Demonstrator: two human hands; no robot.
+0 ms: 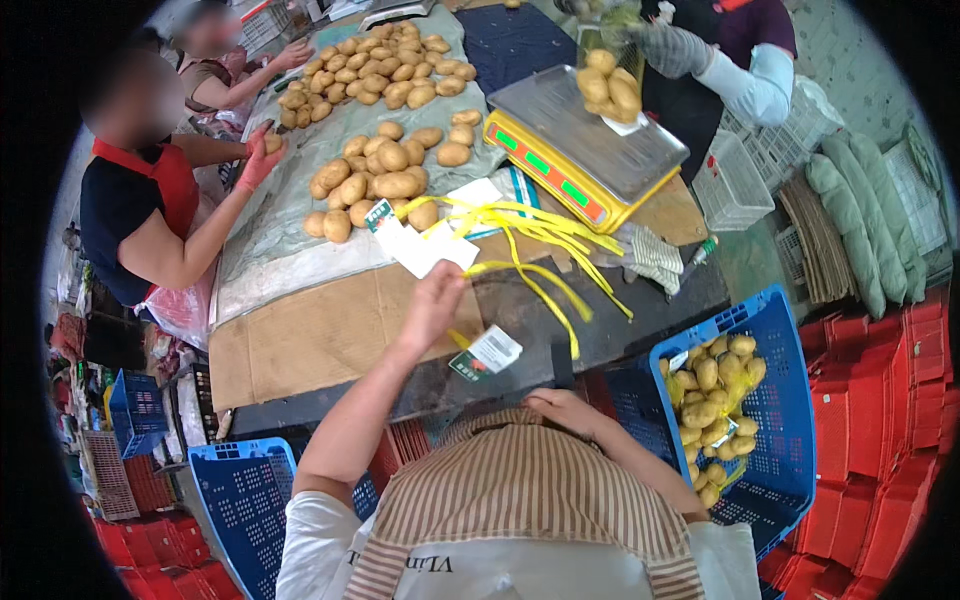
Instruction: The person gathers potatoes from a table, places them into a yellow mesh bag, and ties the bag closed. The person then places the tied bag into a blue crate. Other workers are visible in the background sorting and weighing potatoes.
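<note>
My left hand reaches over the table and grips a yellow mesh bag, gathered into a narrow strip. Beyond it lie more flattened yellow mesh bags in a loose bundle, their white tags near my fingertips. Below that hand, a green and white printed tag hangs by a short bit of yellow mesh over the table edge. My right hand is low against my striped apron, at the table's near edge; its fingers are partly hidden, and no object shows in it.
Loose potatoes cover the cloth ahead. A co-worker's gloved hand holds a mesh bag of potatoes over the yellow scale. Blue crates stand either side of me; the right crate contains bagged potatoes. Two people work at the left.
</note>
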